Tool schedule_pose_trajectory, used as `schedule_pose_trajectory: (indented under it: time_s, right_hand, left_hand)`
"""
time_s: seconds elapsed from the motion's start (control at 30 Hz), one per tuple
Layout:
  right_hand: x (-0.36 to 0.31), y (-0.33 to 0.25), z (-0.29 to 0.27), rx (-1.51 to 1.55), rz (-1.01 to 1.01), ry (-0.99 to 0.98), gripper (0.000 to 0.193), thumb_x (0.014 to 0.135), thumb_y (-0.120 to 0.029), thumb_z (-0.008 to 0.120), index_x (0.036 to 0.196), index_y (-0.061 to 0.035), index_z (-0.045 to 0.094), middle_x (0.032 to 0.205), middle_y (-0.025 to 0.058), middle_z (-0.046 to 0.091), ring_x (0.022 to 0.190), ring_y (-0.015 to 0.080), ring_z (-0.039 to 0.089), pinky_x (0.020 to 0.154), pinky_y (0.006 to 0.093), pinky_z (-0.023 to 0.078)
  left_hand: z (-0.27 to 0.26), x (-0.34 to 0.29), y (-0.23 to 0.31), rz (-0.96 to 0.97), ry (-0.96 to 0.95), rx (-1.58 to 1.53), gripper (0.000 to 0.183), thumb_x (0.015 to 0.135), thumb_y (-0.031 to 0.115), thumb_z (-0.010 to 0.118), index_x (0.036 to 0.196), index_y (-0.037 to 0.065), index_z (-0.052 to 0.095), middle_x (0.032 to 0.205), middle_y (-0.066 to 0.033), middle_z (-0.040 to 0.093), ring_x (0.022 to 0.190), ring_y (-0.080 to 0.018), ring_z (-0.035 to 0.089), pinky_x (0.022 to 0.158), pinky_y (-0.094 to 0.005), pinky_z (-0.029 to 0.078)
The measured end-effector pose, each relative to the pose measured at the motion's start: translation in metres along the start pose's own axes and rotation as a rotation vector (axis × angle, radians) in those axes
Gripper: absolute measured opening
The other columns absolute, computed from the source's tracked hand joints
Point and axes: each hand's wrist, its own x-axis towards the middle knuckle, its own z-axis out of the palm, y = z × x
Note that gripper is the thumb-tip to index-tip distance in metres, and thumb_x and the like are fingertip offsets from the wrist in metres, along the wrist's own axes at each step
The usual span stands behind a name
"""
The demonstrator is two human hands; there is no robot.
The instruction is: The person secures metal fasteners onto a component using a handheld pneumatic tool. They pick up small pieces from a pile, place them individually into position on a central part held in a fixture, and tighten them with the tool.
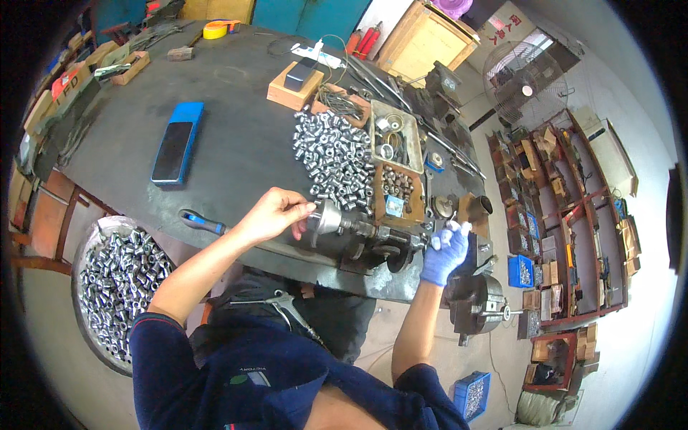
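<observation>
I'm pinching one small silver metal sleeve (pixel 313 206) with my bare left hand (pixel 271 213); my blue-gloved right hand (pixel 446 251) is gripping something hidden, and the center-frame pile of shiny steel sleeves (pixel 337 161) is uncountable.

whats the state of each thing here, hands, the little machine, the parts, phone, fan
left hand: bare, fingertips pinched at the chuck
right hand: blue-gloved, gripping the machine's right end
small bench machine: at the table's near edge, chuck facing left
metal sleeves: loose heap on the table
bucket: filled with sleeves
phone: screen dark, lying flat
fan: cannot tell if spinning
</observation>
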Motion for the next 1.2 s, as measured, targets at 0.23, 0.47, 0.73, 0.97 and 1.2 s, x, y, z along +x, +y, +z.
schedule_pose_trajectory:
  time_s: [0.23,0.47,0.73,0.97,1.2]
  right_hand:
    - [-0.068,-0.007,-0.05,-0.01,0.123,-0.008,0.043,0.09,-0.039,0.045,0.074,-0.0001,0.057,0.046,0.001,0.042,0.034,0.0083,0.033,0.03,0.0206,0.026]
    - [0.012,0.067,-0.082,-0.357,0.286,0.248,0.021,0.087,-0.028,0.055,0.077,-0.0092,0.056,0.063,0.0012,0.056,0.045,0.0096,0.048,0.034,0.0208,0.035]
    - [0.008,-0.001,-0.021,0.055,0.008,-0.076,0.016,0.089,-0.021,0.049,0.083,-0.0064,0.052,0.066,0.0023,0.055,0.045,0.0056,0.043,0.035,0.0204,0.034]
    - [-0.075,-0.009,-0.055,0.037,0.058,-0.09,0.029,0.09,-0.029,0.05,0.077,-0.0028,0.055,0.055,0.0013,0.047,0.039,0.0064,0.035,0.034,0.0206,0.032]
    - [-0.048,0.043,-0.069,-0.141,0.205,0.218,0.021,0.087,-0.028,0.054,0.08,-0.0078,0.053,0.057,-0.0025,0.047,0.042,0.0038,0.038,0.034,0.0168,0.028]
  left_hand:
    - [-0.002,-0.004,0.001,-0.024,-0.001,-0.082,0.029,0.087,0.022,0.055,0.081,-0.007,0.058,0.065,-0.0104,0.06,0.054,-0.0161,0.059,0.054,-0.0262,0.046]
    - [-0.002,0.0,0.001,-0.01,-0.009,-0.238,0.023,0.081,0.012,0.061,0.09,-0.008,0.056,0.073,-0.013,0.061,0.06,-0.0189,0.061,0.059,-0.0277,0.049]
    - [-0.081,-0.103,0.008,-0.077,0.341,0.143,0.015,0.078,0.004,0.062,0.086,-0.008,0.057,0.071,-0.0094,0.06,0.059,-0.0138,0.058,0.056,-0.0251,0.048]
    - [-0.141,-0.244,-0.021,-0.251,0.629,1.572,0.023,0.069,0.007,0.063,0.089,-0.002,0.059,0.068,-0.0178,0.058,0.064,-0.0337,0.057,0.06,-0.039,0.044]
    - [-0.09,-0.089,0.01,0.071,0.532,1.088,0.024,0.073,0.012,0.066,0.09,-0.004,0.06,0.085,-0.0174,0.062,0.08,-0.031,0.061,0.069,-0.0356,0.048]
